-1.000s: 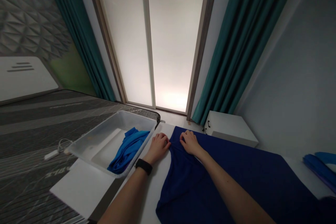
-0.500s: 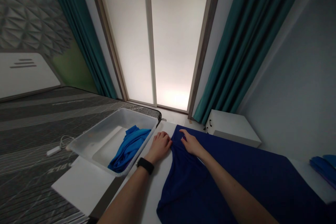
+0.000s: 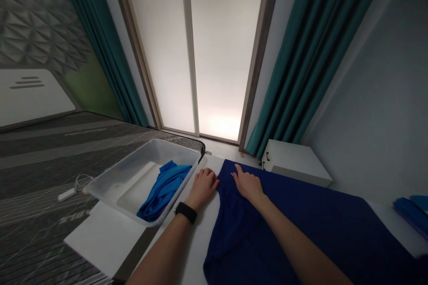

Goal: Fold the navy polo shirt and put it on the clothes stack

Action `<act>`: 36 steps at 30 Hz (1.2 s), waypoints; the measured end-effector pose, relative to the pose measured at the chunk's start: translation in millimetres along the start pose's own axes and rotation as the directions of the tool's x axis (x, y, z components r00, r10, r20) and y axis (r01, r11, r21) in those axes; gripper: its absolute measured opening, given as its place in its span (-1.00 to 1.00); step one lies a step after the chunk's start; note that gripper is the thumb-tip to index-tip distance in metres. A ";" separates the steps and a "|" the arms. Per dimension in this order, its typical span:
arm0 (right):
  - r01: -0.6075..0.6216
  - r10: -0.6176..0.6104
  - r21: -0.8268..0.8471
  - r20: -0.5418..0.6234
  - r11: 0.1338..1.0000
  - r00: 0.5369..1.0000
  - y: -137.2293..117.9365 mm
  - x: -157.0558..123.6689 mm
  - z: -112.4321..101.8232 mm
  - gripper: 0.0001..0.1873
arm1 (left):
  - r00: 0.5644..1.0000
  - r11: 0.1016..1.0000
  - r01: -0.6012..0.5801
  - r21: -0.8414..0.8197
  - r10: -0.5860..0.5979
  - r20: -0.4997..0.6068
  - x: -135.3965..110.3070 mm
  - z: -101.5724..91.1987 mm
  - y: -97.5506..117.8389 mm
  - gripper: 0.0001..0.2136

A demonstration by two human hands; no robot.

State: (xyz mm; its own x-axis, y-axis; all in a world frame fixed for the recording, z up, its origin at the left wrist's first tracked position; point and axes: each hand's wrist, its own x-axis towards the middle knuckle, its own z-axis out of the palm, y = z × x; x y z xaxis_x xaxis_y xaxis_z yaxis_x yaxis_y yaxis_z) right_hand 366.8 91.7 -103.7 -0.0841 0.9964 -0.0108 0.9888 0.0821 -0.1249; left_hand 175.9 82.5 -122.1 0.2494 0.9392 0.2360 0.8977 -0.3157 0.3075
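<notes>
A dark blue garment (image 3: 301,218) lies spread over a white table, with loose wrinkles near its left side. My left hand (image 3: 203,186), wearing a black watch on the wrist, rests on the white surface at the garment's left edge. Its thumb touches the cloth there, and the fingers lie slightly bent. On the garment near its far left corner sits my right hand (image 3: 249,185). That hand's index finger points forward and its thumb stands apart, while the other fingers are bent under and partly hidden. I see no cloth gripped in either hand.
Left of the table, a translucent plastic bin (image 3: 113,167) holds a crumpled bright blue garment (image 3: 169,187). More folded blue cloth (image 3: 409,213) lies at the far right. A white cabinet (image 3: 297,158) stands beyond the table, near a teal curtain (image 3: 297,75). A white power strip (image 3: 67,194) lies at left.
My right hand has shifted slightly right, with its index finger now extended further forward. The wrinkled cloth at the near left has moved slightly right. My left hand stays nearly in place.
</notes>
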 end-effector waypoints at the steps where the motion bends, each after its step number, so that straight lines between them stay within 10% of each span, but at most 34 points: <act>1: -0.008 0.008 -0.008 0.006 1.000 1.000 2.3 -4.0 -1.2 -0.47 | 1.000 1.000 0.001 0.000 -0.001 0.001 0.1 0.1 0.0 -0.86; 11: -0.005 0.007 -0.027 0.087 1.000 0.996 32.1 -59.2 -9.6 -0.51 | 1.000 1.000 -0.018 0.007 0.018 -0.009 1.2 2.4 -1.6 -0.86; 20: 0.099 -0.107 -0.101 -0.079 0.990 0.991 38.3 -68.4 -13.6 -0.57 | 0.996 0.998 -0.063 0.004 0.063 -0.070 -0.3 -2.4 -1.2 -0.90; 27: 0.344 -0.350 -0.070 -0.135 0.936 0.927 21.9 -86.3 2.3 -0.51 | 0.909 0.908 -0.406 -0.106 0.390 -0.149 -13.5 -6.5 40.9 -0.65; 36: 0.346 -0.346 0.012 -0.001 0.938 0.938 25.5 -94.6 19.1 -0.29 | 0.931 0.934 -0.355 0.042 0.349 0.103 -27.8 25.8 33.7 -0.46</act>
State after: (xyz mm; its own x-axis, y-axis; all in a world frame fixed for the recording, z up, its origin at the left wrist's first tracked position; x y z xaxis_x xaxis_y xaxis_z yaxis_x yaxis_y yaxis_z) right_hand 397.5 -0.9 -124.7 -0.4204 0.9067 0.0344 0.8972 0.4211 -0.1329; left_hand 208.7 49.3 -142.1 0.5834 0.7783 0.2322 0.7651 -0.6225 0.1645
